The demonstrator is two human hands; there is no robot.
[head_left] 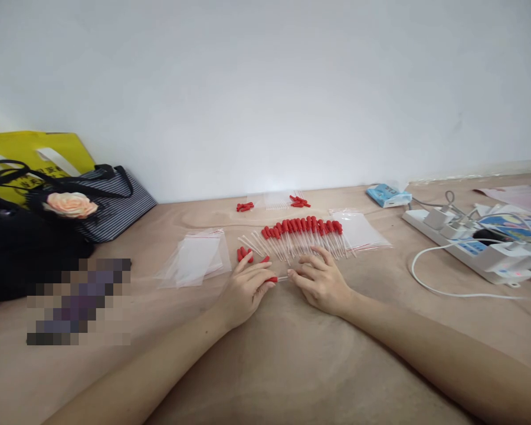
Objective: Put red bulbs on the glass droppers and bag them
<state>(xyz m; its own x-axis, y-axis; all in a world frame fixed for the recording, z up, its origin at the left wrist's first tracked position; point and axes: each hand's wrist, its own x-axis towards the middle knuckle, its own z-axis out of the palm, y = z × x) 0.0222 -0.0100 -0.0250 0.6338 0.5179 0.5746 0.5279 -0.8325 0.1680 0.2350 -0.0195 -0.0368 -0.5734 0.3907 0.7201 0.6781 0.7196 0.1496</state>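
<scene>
Low over the table, my left hand (pixel 248 289) is closed on a red rubber bulb (pixel 272 279). My right hand (pixel 322 282) pinches a thin clear tube (pixel 283 278), whose end meets the bulb; how deep it sits inside cannot be seen. Together they look like a dropper. Just beyond my hands lies a row of clear droppers with red bulbs (pixel 303 225), side by side. Several bare clear tubes (pixel 252 243) lie at the row's left end. Loose red bulbs (pixel 244 255) rest by my left fingertips, partly hidden by them.
Clear zip bags (pixel 199 257) lie left of the row, and more bags (pixel 363 230) lie right. Red bulbs (pixel 245 206) sit near the wall. A white power strip (pixel 464 245) with cables is at right, beside a blue packet (pixel 388 195). A striped bag (pixel 115 206) stands left.
</scene>
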